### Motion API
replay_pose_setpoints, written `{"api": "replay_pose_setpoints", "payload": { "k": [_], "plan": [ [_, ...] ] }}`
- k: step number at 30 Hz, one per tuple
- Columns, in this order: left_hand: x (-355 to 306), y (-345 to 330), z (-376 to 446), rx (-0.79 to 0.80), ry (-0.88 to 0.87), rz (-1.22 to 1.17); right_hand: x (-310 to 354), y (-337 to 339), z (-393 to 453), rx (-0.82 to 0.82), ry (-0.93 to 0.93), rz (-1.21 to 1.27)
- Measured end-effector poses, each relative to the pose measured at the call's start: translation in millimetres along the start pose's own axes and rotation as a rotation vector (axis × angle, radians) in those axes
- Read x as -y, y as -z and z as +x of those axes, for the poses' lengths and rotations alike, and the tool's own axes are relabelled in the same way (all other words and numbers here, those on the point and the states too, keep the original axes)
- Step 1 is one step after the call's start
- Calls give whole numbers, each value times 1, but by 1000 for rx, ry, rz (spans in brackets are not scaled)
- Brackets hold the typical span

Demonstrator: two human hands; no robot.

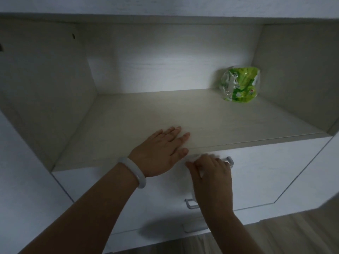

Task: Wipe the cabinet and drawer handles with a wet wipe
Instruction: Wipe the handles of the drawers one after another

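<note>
My right hand [211, 173] is closed around a white wet wipe [194, 158], pressed onto the top drawer's metal handle [229, 160]; only the handle's right end shows. My left hand [161, 153], a pale bangle on its wrist, lies flat and open on the front edge of the shelf [183, 116] just left of the handle. A second drawer handle [189, 204] shows below, partly behind my right wrist. A third handle [194, 229] sits lower still, dim.
A green wet-wipe pack [240, 85] stands at the back right of the open shelf compartment. The cabinet's side walls [45, 88] close in left and right. Wood floor [293, 233] lies below the drawers at the lower right.
</note>
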State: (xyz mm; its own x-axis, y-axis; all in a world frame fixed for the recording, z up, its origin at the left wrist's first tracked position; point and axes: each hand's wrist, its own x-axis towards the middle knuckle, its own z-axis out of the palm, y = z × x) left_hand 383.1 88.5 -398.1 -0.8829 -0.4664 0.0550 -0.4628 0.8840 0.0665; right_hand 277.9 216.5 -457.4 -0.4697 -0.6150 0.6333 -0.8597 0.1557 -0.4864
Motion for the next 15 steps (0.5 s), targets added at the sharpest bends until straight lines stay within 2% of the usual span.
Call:
{"api": "replay_pose_setpoints", "payload": {
  "k": [5,9,15],
  "plan": [
    [3,-1,1,-21,-16,-11,-24,25,-6,7,168,85],
    [4,-3,3,-27,-11,-16,-39,43,1,2,102,70],
    [4,-2,2,-30,-8,-49,-5,31,4,108,22,166]
  ]
}}
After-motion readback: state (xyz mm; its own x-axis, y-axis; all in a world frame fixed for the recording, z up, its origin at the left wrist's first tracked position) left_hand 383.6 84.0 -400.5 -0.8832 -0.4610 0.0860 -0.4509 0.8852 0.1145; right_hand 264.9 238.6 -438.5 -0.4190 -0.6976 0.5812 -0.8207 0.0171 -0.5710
